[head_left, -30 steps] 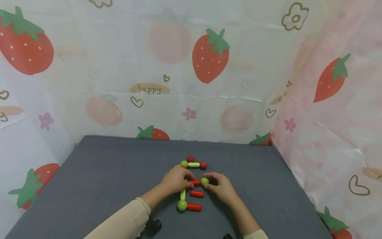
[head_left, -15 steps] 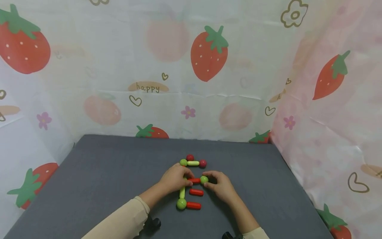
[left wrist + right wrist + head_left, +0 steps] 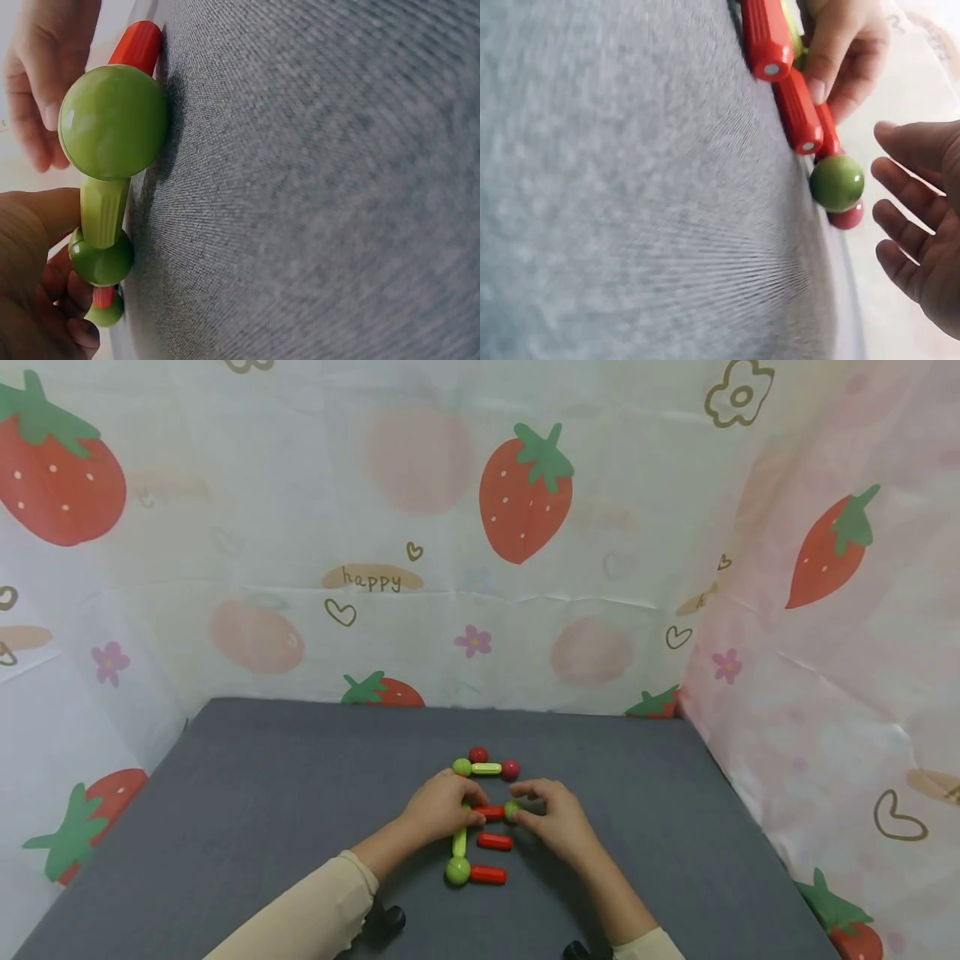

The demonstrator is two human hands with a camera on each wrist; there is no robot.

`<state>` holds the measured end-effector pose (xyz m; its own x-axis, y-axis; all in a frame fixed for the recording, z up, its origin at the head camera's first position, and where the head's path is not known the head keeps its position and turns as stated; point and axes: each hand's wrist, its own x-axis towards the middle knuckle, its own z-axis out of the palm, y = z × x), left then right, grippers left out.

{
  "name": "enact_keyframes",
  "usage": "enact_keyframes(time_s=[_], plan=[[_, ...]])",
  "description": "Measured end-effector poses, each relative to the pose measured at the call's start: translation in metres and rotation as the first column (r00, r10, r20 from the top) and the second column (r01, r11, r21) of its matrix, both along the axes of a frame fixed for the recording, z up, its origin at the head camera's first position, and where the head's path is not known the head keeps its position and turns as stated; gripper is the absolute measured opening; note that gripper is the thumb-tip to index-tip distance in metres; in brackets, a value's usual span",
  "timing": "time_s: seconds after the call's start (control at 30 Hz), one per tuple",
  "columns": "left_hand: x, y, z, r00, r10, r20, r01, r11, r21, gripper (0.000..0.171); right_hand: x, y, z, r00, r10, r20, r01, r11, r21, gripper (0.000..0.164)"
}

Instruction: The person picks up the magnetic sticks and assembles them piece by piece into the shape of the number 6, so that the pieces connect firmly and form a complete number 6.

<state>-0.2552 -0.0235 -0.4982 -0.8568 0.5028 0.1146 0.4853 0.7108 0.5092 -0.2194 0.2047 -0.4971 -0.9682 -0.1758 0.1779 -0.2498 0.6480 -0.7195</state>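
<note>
In the head view, red and yellow-green magnetic rods join green and dark red balls in a flat frame. My left hand [image 3: 444,807] pinches the middle red magnetic rod [image 3: 492,812] near its left end, where a green ball [image 3: 101,259] sits. A green ball [image 3: 837,183] caps that rod's right end. My right hand [image 3: 926,217] is beside this ball, fingers spread and apart from it in the right wrist view. A loose-looking red rod [image 3: 495,842] lies just below. The near green ball [image 3: 458,871] bears another red rod [image 3: 489,875]; a yellow-green rod [image 3: 460,843] rises from it.
At the frame's far end are a green ball [image 3: 462,767], a yellow-green rod [image 3: 487,768] and two dark red balls [image 3: 511,769]. The dark grey tabletop [image 3: 300,777] surrounds them. A strawberry-printed curtain [image 3: 450,635] stands behind and at the sides.
My right hand has let go of the green ball on the middle red rod, its fingers parting slightly. My left hand keeps its grip. The view tipped slightly.
</note>
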Motion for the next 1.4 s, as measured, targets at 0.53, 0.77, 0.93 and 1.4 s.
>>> enact_keyframes(time_s=[0.53, 0.77, 0.93, 1.4], plan=[[0.0, 0.0, 0.0, 1.0, 0.014, 0.011, -0.014, 1.0, 0.028, 0.013, 0.022, -0.017, 0.002, 0.989, 0.139, 0.058, -0.142, 0.988, 0.055, 0.024], [0.0, 0.0, -0.001, 1.0, 0.018, 0.022, -0.019, 0.999, 0.037, 0.014, 0.026, -0.021, -0.003, 0.988, 0.11, 0.107, -0.117, 0.991, 0.068, 0.024], [0.001, -0.001, -0.002, 0.999, 0.018, 0.046, -0.021, 0.997, 0.068, 0.014, 0.027, -0.022, -0.004, 0.989, 0.088, 0.115, -0.097, 0.992, 0.081, 0.021], [-0.001, 0.0, -0.004, 0.999, 0.022, 0.036, -0.023, 0.999, 0.041, 0.014, 0.03, -0.025, -0.007, 0.99, 0.046, 0.133, -0.06, 0.993, 0.106, 0.017]])
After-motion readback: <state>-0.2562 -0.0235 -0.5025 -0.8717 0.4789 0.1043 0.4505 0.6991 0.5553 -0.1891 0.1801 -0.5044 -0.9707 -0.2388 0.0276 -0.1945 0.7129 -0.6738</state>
